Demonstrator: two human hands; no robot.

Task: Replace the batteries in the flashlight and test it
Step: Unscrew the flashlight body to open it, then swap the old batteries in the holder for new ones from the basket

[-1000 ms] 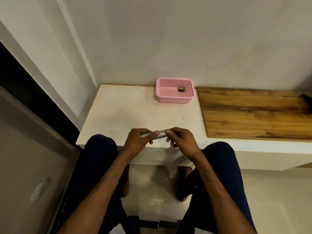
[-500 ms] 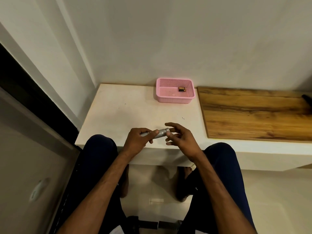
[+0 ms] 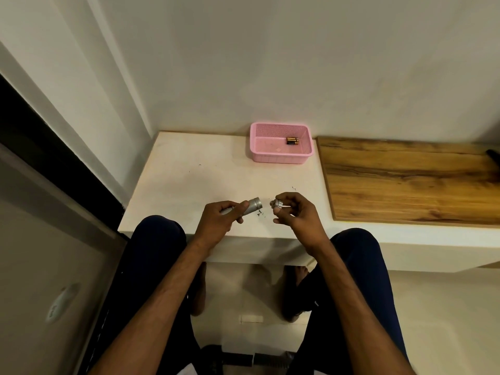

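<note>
Left hand [image 3: 216, 223] grips the flashlight [image 3: 254, 204] over the tabletop [image 3: 189, 185], its axis aimed right at the cap [image 3: 278, 203], pinched just apart by fingers [image 3: 278, 211] of the right hand [image 3: 297, 215]. Batteries [image 3: 292, 141] lie in the basket [image 3: 270, 156] ahead.

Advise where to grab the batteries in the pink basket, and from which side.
Come from straight above: the batteries lie flat, side by side, in the pink basket, whose walls block a side approach. Pinch across their middles, finger and thumb on the outer long sides. They sit near the far wall, so it may be tight.
</note>
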